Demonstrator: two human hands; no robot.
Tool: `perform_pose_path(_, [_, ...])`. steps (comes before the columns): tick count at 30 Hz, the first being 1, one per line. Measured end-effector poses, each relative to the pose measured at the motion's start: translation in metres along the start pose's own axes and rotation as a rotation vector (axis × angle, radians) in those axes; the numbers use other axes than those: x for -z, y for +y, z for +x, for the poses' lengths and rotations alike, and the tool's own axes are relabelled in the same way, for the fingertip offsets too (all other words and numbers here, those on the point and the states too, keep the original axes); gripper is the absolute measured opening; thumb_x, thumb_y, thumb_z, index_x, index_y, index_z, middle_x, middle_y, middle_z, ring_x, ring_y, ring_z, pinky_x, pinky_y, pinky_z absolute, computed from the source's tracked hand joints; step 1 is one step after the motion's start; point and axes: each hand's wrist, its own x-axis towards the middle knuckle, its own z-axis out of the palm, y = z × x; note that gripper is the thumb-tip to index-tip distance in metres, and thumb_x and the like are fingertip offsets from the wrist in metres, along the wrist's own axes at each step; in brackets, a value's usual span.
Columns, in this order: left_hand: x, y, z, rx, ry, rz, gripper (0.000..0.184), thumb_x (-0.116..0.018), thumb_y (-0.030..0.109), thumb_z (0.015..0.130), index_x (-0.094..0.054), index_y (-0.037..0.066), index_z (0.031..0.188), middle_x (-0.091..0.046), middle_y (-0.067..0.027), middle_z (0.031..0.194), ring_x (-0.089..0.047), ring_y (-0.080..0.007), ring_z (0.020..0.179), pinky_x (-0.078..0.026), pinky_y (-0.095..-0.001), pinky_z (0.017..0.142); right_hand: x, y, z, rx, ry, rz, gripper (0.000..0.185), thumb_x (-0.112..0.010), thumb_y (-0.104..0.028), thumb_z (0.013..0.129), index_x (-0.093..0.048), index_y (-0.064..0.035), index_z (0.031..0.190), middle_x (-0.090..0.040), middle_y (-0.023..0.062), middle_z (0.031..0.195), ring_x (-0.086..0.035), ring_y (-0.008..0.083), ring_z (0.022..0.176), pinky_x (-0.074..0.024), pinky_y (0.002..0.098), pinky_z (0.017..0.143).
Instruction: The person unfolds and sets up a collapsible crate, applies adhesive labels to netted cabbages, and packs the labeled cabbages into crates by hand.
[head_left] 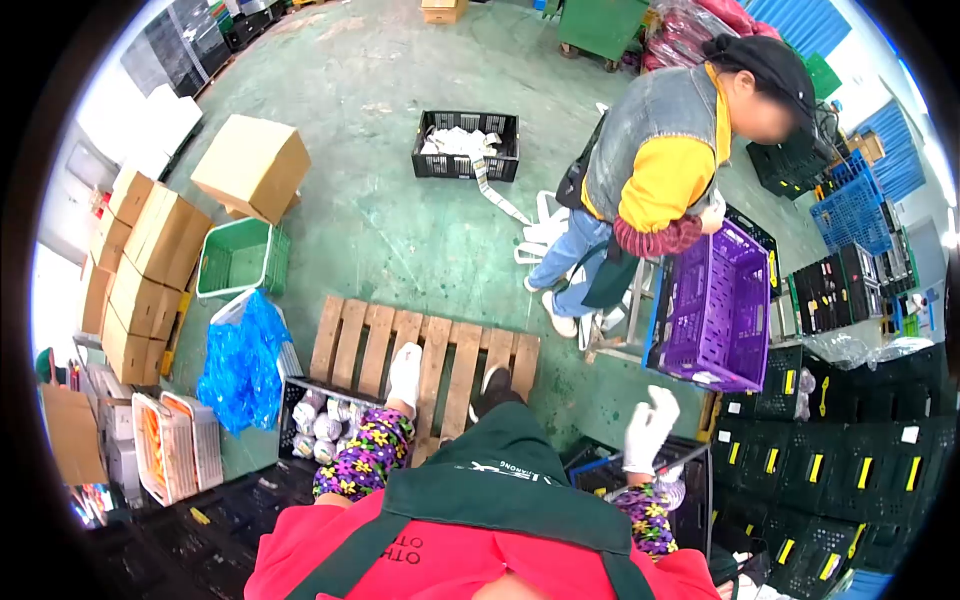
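Observation:
My left hand point(404, 376), in a white glove, is over the wooden pallet point(433, 345); its fingers blend together, so whether they are closed is unclear. Beside its floral sleeve, a crate point(291, 400) holds several round wrapped items point(326, 428). On the right, my right hand point(650, 428), also white-gloved, is raised with fingers apart and nothing in it. Beneath it is a dark crate point(690, 515) with round items partly hidden by the sleeve. A purple crate point(708, 300) stands beyond my right hand, and a co-worker point(650, 150) leans over it.
A black crate point(466, 172) of white labels lies ahead, a strip trailing towards the co-worker. At left are a green basket point(240, 260), blue plastic bag point(243, 365) and cardboard boxes point(150, 270). Black crates point(830, 470) are stacked at right. A green bin point(603, 25) stands far back.

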Motion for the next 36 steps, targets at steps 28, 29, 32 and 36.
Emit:
perform_pose_path(28, [-0.164,0.097,0.85,-0.438,-0.314,1.138,0.039,-0.059,0.027,0.087,-0.054,-0.001,0.113,-0.061,-0.0114,0.082,-0.058,-0.0245,0.074,-0.046,-0.0379,0.064,-0.595,0.076,0.483,-0.63,-0.247,0.569,0.021,-0.056,-0.01,0.088,-0.063,-0.0009,0.106,-0.063,0.0049,0.085,-0.056,0.0104,0.078,-0.0459,0.0247,0.073])
perform_pose_path(29, [-0.235,0.163,0.861,-0.119,-0.287,0.375,0.035,-0.059,0.028,0.089,-0.056,0.0,0.11,-0.06,-0.0057,0.08,-0.056,-0.0177,0.072,-0.044,-0.0324,0.06,-0.603,0.079,0.489,-0.736,-0.249,0.622,0.021,-0.056,-0.01,0.088,-0.063,-0.0008,0.105,-0.063,0.005,0.085,-0.056,0.01,0.077,-0.0459,0.0245,0.072])
perform_pose_path(32, [-0.407,0.33,0.887,-0.006,-0.446,0.124,0.033,-0.057,0.032,0.093,-0.06,0.005,0.111,-0.064,-0.0034,0.094,-0.054,-0.0061,0.069,-0.037,-0.0219,0.057,-0.608,0.081,0.515,-0.781,-0.149,0.622,0.021,-0.055,-0.01,0.088,-0.063,-0.001,0.105,-0.063,0.0053,0.084,-0.056,0.0096,0.075,-0.0461,0.024,0.07])
perform_pose_path(36, [-0.565,0.388,0.933,-0.344,-0.768,0.123,0.035,-0.054,0.026,0.094,-0.057,0.003,0.121,-0.063,-0.0064,0.111,-0.058,-0.0147,0.098,-0.046,-0.0278,0.082,-0.596,0.113,0.571,-0.795,-0.067,0.468,0.023,-0.055,-0.015,0.088,-0.063,-0.0018,0.105,-0.065,0.0069,0.086,-0.06,0.0143,0.078,-0.0472,0.0269,0.074])
